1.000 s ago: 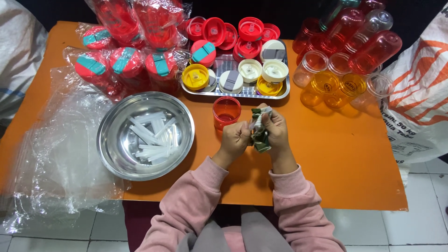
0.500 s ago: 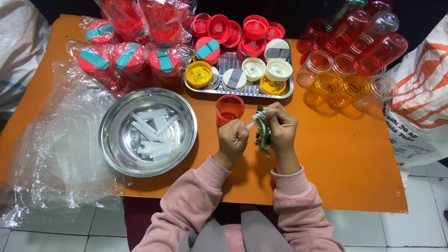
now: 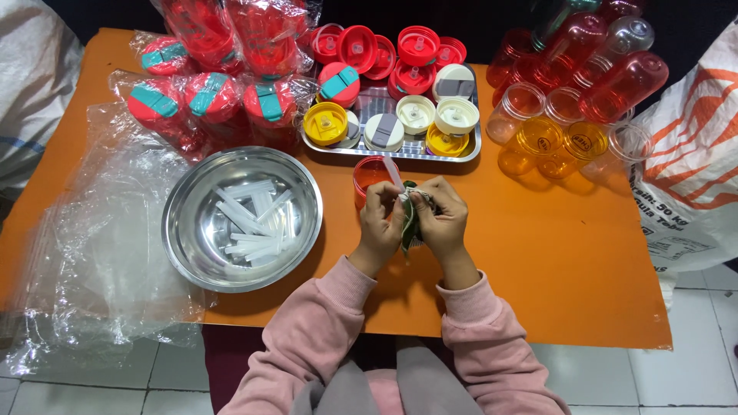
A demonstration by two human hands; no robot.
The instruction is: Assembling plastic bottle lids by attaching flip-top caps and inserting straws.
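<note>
My left hand [image 3: 379, 224] and my right hand [image 3: 443, 219] meet over the orange table [image 3: 569, 261], just in front of a red cup [image 3: 369, 174]. A dark green lid [image 3: 408, 224] is pinched between them, mostly gripped by my right hand. A clear straw [image 3: 392, 172] slants up from my left fingertips across the red cup. Its lower end is hidden by my fingers and the lid.
A steel bowl [image 3: 192, 253] with several clear straws sits to the left. A steel tray [image 3: 384, 150] of yellow, cream and grey lids lies behind the cup. Bagged red bottles [image 3: 207, 100] are at back left, empty red and orange bottles [image 3: 569, 107] at back right, and plastic sheeting [image 3: 92, 253] at left.
My hands have closed together on the green lid, and the clear straw now sticks up from my left fingers over the red cup.
</note>
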